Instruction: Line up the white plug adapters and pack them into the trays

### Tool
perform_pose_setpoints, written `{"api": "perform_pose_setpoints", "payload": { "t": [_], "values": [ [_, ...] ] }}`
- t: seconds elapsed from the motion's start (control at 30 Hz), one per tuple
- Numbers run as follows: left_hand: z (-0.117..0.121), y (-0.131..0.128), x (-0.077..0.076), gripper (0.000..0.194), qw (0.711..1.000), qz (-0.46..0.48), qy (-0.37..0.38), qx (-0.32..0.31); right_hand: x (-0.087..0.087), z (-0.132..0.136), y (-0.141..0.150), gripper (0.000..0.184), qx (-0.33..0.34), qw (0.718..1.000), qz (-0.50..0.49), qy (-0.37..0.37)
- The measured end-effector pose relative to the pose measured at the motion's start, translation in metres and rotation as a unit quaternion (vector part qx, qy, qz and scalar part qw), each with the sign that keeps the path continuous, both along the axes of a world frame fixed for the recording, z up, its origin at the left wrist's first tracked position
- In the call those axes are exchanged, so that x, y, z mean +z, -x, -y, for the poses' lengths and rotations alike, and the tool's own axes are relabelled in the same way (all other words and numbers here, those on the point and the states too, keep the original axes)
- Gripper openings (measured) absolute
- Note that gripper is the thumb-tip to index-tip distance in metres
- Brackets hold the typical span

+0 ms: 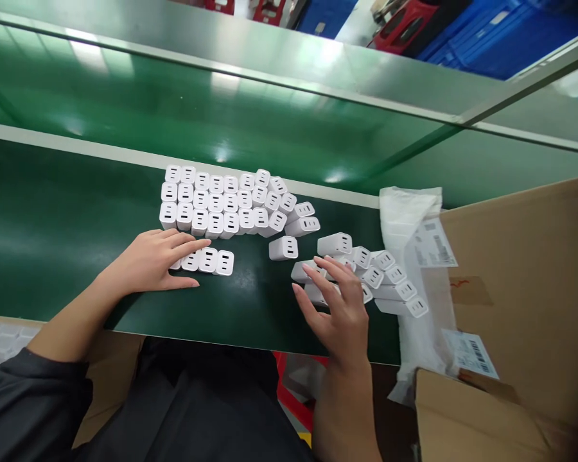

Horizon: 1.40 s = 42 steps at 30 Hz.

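Observation:
White charger blocks (215, 203) with dark port slots stand upright in tight rows on the dark green tabletop (255, 308). Toward the right end those rows turn loose and tilted. Closer to me is a short row of chargers (208, 260); my left hand (161, 260) rests over its left end, thumb and fingers apart, hiding part of it. A single charger (284, 248) lies between the groups. My right hand (338, 305) hovers over or touches a scattered group of chargers (394, 292) at the right, fingers spread and covering some of them.
A white plastic bag (411, 256) hangs over the table's right end, beside a large cardboard box (525, 269) with labels. A green panel (197, 109) runs along the back. Blue crates (486, 38) stand beyond it. Under the front edge is something red (293, 401).

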<state>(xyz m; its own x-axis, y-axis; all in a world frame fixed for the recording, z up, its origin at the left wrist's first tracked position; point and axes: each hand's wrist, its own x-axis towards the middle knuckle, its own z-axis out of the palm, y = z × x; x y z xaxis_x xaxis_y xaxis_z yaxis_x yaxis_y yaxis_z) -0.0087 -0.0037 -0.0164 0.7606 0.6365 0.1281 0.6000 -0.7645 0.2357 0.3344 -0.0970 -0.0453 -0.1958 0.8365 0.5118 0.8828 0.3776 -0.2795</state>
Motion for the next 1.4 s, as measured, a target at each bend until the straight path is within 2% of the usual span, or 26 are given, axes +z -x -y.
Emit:
{"api": "perform_pose_setpoints", "payload": {
  "t": [0.1, 0.17, 0.27, 0.4, 0.6, 0.77, 0.83, 0.9, 1.03, 1.17, 1.27, 1.3, 1.33, 1.4],
  "values": [
    [-0.004, 0.006, 0.004, 0.069, 0.999, 0.005, 0.037, 0.009, 0.007, -0.009, 0.030, 0.055, 0.043, 0.999, -0.024, -0.022],
    [-0.006, 0.010, 0.008, 0.068, 0.997, 0.021, 0.074, 0.028, 0.011, -0.020, 0.050, 0.053, 0.118, 0.992, -0.048, 0.022],
    [-0.009, 0.016, 0.010, 0.054, 0.987, 0.064, 0.129, 0.074, 0.014, -0.043, 0.074, 0.051, 0.220, 0.968, -0.035, 0.113],
    [-0.012, 0.018, 0.010, 0.055, 0.971, 0.119, 0.166, 0.126, 0.008, -0.068, 0.092, 0.056, 0.270, 0.947, -0.006, 0.172],
    [-0.013, 0.022, 0.013, 0.059, 0.944, 0.208, 0.218, 0.138, -0.011, -0.066, 0.099, 0.064, 0.247, 0.951, -0.076, 0.169],
    [-0.013, 0.029, 0.016, 0.059, 0.922, 0.268, 0.237, 0.148, -0.013, -0.065, 0.097, 0.063, 0.246, 0.954, -0.069, 0.160],
    [-0.014, 0.030, 0.017, 0.059, 0.930, 0.254, 0.226, 0.142, -0.012, -0.066, 0.097, 0.063, 0.246, 0.955, -0.065, 0.156],
    [-0.013, 0.027, 0.016, 0.058, 0.950, 0.207, 0.201, 0.120, -0.013, -0.067, 0.096, 0.064, 0.234, 0.958, -0.057, 0.155],
    [-0.006, 0.011, 0.009, 0.062, 0.991, 0.075, 0.100, 0.055, -0.019, -0.065, 0.100, 0.061, 0.216, 0.962, -0.046, 0.161],
    [0.001, -0.001, -0.002, 0.060, 0.999, 0.020, 0.025, 0.021, -0.018, -0.065, 0.104, 0.066, 0.243, 0.953, -0.067, 0.167],
    [0.000, 0.001, -0.005, 0.057, 0.999, 0.019, 0.004, 0.026, -0.002, -0.066, 0.091, 0.073, 0.270, 0.946, -0.072, 0.164],
    [0.000, 0.002, -0.005, 0.057, 0.999, 0.018, -0.003, 0.027, 0.005, -0.066, 0.082, 0.070, 0.250, 0.953, -0.080, 0.154],
    [-0.001, 0.003, -0.004, 0.058, 0.999, 0.015, -0.010, 0.029, 0.012, -0.065, 0.072, 0.064, 0.202, 0.965, -0.091, 0.137],
    [-0.002, 0.005, -0.003, 0.059, 0.999, 0.009, -0.020, 0.028, 0.019, -0.063, 0.050, 0.052, 0.043, 0.990, -0.099, 0.095]
  ]
}}
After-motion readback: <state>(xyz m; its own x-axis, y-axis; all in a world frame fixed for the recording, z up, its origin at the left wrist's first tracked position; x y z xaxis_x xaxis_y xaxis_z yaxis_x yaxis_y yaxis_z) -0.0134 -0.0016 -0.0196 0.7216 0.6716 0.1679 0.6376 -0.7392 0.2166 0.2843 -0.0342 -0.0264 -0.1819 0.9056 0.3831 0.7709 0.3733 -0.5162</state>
